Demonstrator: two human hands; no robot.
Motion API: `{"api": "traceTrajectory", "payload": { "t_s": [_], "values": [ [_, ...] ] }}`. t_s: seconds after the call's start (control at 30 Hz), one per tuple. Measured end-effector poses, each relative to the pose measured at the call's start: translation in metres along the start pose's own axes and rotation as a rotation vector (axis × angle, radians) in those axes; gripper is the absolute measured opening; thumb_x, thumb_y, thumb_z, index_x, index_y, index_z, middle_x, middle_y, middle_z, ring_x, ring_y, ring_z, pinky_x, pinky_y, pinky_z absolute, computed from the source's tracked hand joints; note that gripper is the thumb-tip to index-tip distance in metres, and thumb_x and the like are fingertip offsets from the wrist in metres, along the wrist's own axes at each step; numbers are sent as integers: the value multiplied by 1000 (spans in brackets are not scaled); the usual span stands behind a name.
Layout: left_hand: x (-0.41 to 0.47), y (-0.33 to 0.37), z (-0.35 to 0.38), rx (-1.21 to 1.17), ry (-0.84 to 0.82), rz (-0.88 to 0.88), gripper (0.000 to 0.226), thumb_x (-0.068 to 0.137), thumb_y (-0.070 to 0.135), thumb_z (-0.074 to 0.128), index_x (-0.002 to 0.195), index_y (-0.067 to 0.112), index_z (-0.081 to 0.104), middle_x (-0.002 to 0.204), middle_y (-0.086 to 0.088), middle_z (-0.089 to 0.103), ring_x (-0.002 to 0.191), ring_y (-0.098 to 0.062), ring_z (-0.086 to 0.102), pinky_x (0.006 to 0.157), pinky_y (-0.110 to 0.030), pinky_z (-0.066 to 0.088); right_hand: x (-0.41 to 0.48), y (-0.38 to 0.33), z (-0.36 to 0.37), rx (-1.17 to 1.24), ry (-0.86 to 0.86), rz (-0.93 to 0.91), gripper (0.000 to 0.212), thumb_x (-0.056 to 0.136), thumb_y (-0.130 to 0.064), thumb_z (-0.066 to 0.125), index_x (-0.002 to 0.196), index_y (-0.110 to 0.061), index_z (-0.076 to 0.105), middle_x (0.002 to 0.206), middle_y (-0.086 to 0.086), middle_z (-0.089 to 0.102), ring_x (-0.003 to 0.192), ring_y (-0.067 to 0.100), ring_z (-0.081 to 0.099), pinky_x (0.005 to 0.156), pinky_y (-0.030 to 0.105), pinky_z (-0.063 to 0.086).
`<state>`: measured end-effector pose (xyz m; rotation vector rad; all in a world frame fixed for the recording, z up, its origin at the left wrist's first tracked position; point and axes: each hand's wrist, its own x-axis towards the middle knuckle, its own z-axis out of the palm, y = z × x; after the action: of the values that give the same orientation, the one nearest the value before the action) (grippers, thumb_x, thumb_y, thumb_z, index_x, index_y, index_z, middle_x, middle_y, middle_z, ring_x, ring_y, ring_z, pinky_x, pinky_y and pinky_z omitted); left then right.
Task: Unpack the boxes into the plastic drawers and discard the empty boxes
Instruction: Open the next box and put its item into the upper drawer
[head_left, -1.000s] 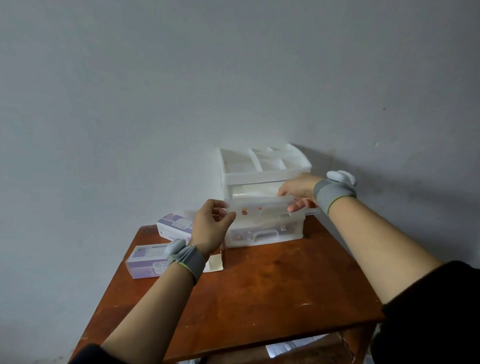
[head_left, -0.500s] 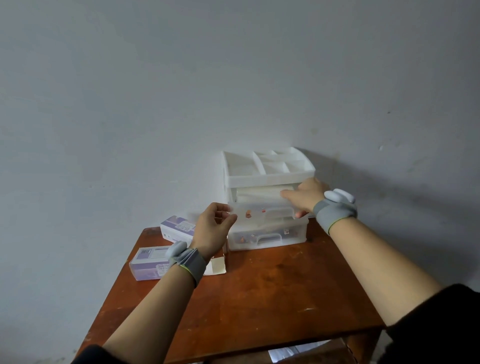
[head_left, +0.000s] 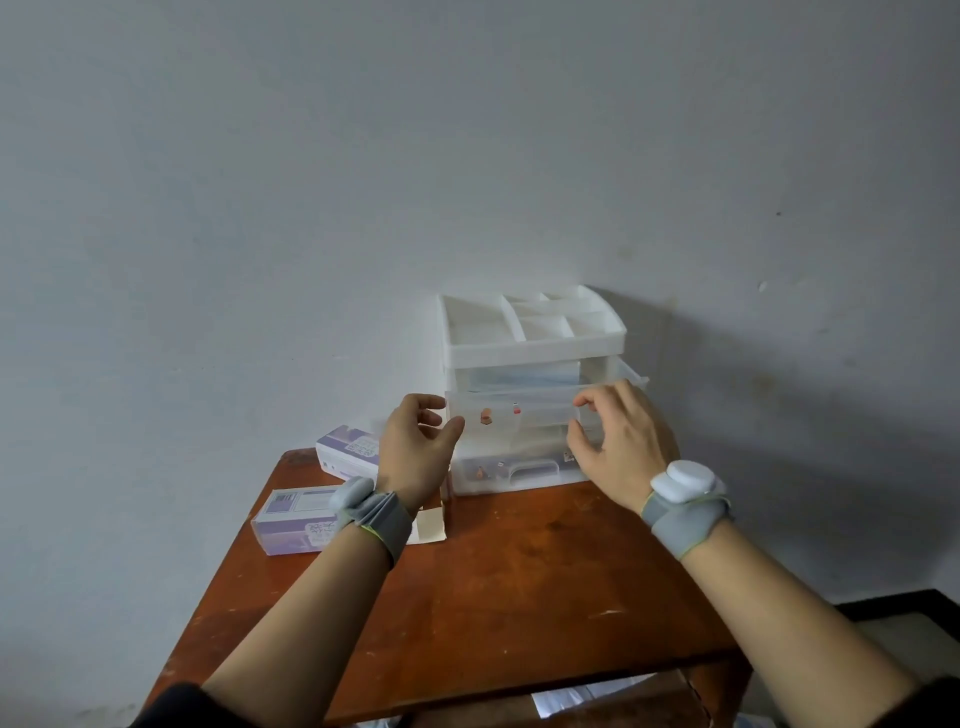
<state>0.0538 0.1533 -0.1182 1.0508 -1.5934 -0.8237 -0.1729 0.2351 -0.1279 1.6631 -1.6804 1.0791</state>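
Partway, by my read: upper drawer (head_left: 519, 415) of drawer unit (head_left: 535, 353), far edge of worktop (head_left: 519, 571), sits part-open w/ pale blue contents; near box (head_left: 296, 525) & far box (head_left: 348, 447) at left not yet discarded, contents unseen; L hand (head_left: 415, 447) & R hand (head_left: 618, 441) at drawer front, fingers loose, gripping nothing.

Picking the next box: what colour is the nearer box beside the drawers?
The nearer box is purple with a white label; head view.

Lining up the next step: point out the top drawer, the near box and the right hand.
top drawer (head_left: 540, 415): head view, clear front panel.
near box (head_left: 297, 503): head view, top face.
right hand (head_left: 618, 447): head view, back of hand.
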Motion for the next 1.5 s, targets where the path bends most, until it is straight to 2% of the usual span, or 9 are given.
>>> {"api": "traceTrajectory", "payload": {
  "t_s": [0.13, 0.3, 0.5, 0.63, 0.77, 0.9, 1.07, 1.27, 1.5],
  "values": [
    [-1, -2, 0, 4, 6, -52, 35, 85, 31, 76, 112, 22, 56, 101, -10, 64, 79, -12, 61, 71, -28, 53, -11, 2, 7, 194, 96, 95, 26, 84, -20, 59, 109, -10, 60, 103, 5, 55, 87, 16, 55, 70, 27, 43],
    [2, -13, 5, -156, -63, -209, 70, 83, 43, 78, 140, 20, 43, 128, -4, 51, 102, -14, 59, 80, -34, 56, -23, 16, 19, 303, 281, 427, 60, 82, -37, 58, 132, -6, 45, 118, 14, 46, 90, 11, 50, 74, 30, 45],
    [15, -25, 20, -326, -131, -352, 90, 82, 46, 77, 153, 19, 29, 139, -5, 41, 106, -13, 54, 84, -40, 59, -15, 38, 43, 438, 137, 658, 90, 81, -56, 58, 152, -19, 17, 149, 12, 25, 137, 31, 35, 113, 47, 34],
    [33, -30, 35, -347, -116, -426, 92, 82, 50, 74, 155, 26, 23, 158, -9, 33, 116, -24, 52, 70, -34, 62, 3, 46, 57, 562, 38, 795, 89, 85, -54, 63, 153, -27, 13, 151, 8, 20, 131, 28, 45, 108, 45, 40],
    [42, -31, 46, -432, -106, -500, 94, 83, 56, 72, 157, 27, 21, 159, -6, 32, 84, -13, 58, 88, -49, 60, 10, 52, 66, 559, -12, 857, 95, 80, -68, 61, 152, -28, 15, 154, 9, 21, 132, 30, 48, 109, 47, 40],
    [44, -43, 56, -485, -142, -534, 117, 49, 81, 78, 148, 35, 38, 153, -6, 43, 118, -35, 60, 76, -45, 63, 9, 56, 64, 524, -25, 847, 92, 83, -65, 62, 151, -17, 24, 151, 10, 31, 119, 28, 57, 99, 36, 44],
    [42, -43, 51, -550, -166, -530, 109, 54, 77, 81, 144, 28, 47, 148, -5, 50, 124, -33, 59, 80, -45, 62, 10, 53, 58, 536, -49, 886, 93, 81, -65, 65, 149, -13, 30, 148, 11, 37, 118, 27, 57, 100, 36, 45],
    [31, -24, 10, -129, -39, -335, 62, 91, 51, 65, 136, 11, 50, 135, -7, 56, 113, -24, 61, 68, -39, 64, 8, 32, 47, 524, -34, 900, 88, 82, -52, 70, 149, -11, 30, 147, 13, 36, 130, 31, 47, 109, 46, 40],
    [-3, -46, -42, 680, -106, 29, 57, 94, 59, 50, 138, 23, 53, 139, -4, 58, 129, -26, 49, 105, -46, 40, -7, -8, 33, 508, 51, 874, 55, 85, -32, 70, 129, -7, 47, 122, 14, 50, 108, 29, 52, 86, 30, 37]
  ]
}}
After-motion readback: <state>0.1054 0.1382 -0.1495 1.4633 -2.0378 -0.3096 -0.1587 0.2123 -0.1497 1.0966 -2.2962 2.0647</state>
